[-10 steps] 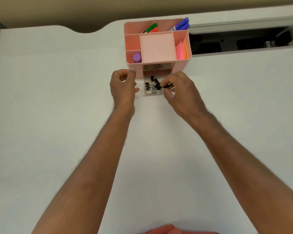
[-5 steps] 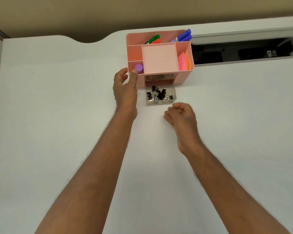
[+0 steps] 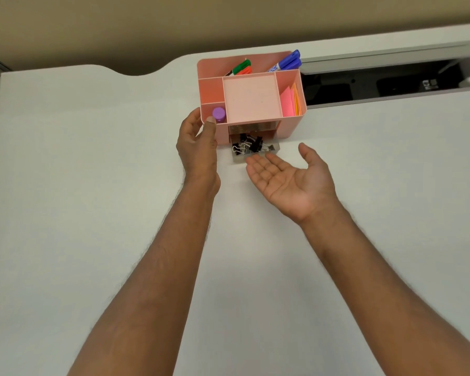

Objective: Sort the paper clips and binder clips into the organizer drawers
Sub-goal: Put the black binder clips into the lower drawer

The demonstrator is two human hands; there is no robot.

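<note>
A pink desk organizer [image 3: 292,126] stands at the back of the white table. Its clear lower drawer [image 3: 274,152] is pulled out toward me and holds several black binder clips [image 3: 251,146]. Above it a second clear drawer [image 3: 251,128] sits pushed in, its contents unclear. My left hand [image 3: 198,147] grips the organizer's front left corner, thumb on the front face. My right hand [image 3: 291,176] lies palm up and open just in front of the pulled-out drawer, fingertips touching its front edge, holding nothing.
The organizer's top compartments hold a purple-capped bottle [image 3: 219,114], green and orange markers [image 3: 240,68], blue markers [image 3: 286,62] and pink and orange sticky notes [image 3: 289,103]. An open cable tray slot [image 3: 385,82] runs along the table's back right. The table's back edge curves inward at left.
My right hand let go at the drawer, drew back as a fist, then returned palm up and open to the drawer front. My left hand shifted up to grip the organizer's corner.
</note>
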